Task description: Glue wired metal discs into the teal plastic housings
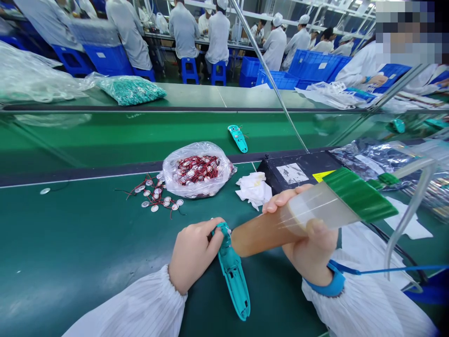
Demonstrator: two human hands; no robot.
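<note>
Two hands are busy over the green tabletop [87, 234]! The left hand [196, 252] pinches the upper end of a long teal casing [235, 278] between thumb and fingers, and there the casing lies, right in front of the person, its hollow side facing up, its far tip pointing away. Over on the other side, the right hand [310, 238] wraps around an amber tube [264, 231] with a green end piece [359, 194], tilted so its lower end sits right at the casing's upper part; whether they touch, I cannot tell. A blue wrist strap [331, 283] circles that right wrist. Just beyond, an open plastic bag [171, 175] brims with red-wired discs [198, 169], more of them loose beside it [156, 199]. A crumpled white tissue [254, 189] lies next to a black box [298, 164], and out on the green belt [157, 133] rests a second teal casing [238, 139]!
</note>
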